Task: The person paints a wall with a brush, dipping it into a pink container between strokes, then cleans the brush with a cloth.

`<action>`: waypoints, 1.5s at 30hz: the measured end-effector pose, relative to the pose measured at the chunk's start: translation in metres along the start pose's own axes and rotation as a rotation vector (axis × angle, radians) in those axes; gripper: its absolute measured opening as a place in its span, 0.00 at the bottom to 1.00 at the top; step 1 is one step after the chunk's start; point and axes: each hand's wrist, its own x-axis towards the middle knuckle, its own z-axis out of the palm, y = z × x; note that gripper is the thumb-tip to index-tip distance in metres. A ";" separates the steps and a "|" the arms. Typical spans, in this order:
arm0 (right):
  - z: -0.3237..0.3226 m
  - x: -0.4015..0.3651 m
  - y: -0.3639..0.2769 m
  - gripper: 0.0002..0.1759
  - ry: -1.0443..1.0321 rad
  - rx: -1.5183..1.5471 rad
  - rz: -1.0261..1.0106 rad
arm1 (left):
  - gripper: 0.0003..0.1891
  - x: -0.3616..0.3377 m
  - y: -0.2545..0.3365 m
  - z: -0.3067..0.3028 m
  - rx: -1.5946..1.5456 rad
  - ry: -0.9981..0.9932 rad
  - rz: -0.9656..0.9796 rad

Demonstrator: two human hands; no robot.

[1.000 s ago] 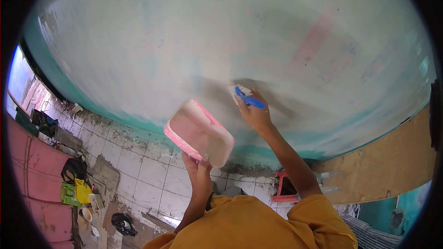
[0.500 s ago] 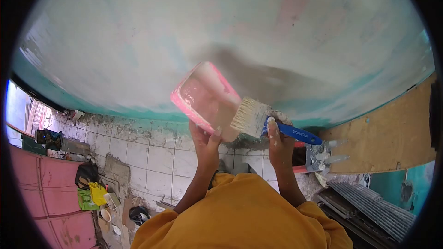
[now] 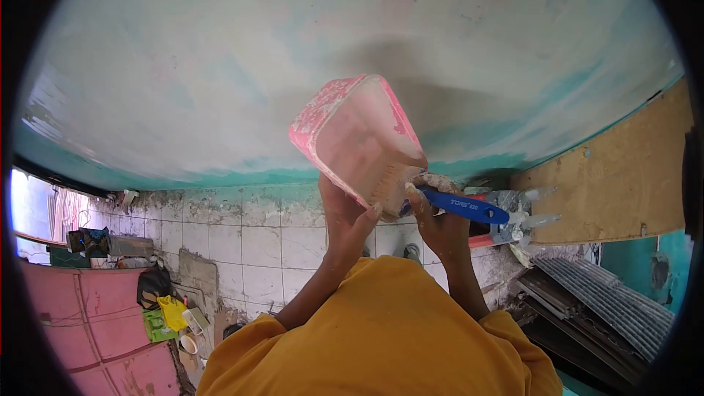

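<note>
A pink tub (image 3: 352,143) smeared with pale paint is tilted open side toward me, close to the wall. My left hand (image 3: 346,214) is closed on its lower left edge, thumb on the rim. In my right hand (image 3: 440,221) is a wide paintbrush (image 3: 466,206) with a blue handle pointing right. Its bristles are inside the lower end of the tub, over the pale paint there. The fingers of my right hand show paint spots and wrap the brush near its ferrule.
The patchy white and turquoise wall (image 3: 242,59) rises ahead above white floor tiles (image 3: 257,264). Right are a brown board (image 3: 609,176) and corrugated sheets (image 3: 601,301). Left are pink panels (image 3: 66,315), a yellow bag (image 3: 174,312) and a black bag (image 3: 152,286).
The tub has moved right and up and turned more toward me. The brush bristles, earlier at the tub's right edge, are now inside it. The view has shifted slightly.
</note>
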 end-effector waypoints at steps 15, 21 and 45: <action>-0.120 -0.006 0.047 0.11 0.208 -0.030 0.061 | 0.42 -0.025 -0.043 0.098 -0.004 0.125 -0.112; -0.164 -0.001 0.067 0.14 0.270 -0.155 -0.025 | 0.42 -0.035 -0.058 0.141 -0.036 0.160 -0.198; -0.194 0.039 0.123 0.12 0.481 0.095 0.039 | 0.35 -0.026 -0.087 0.168 -0.230 0.182 -0.287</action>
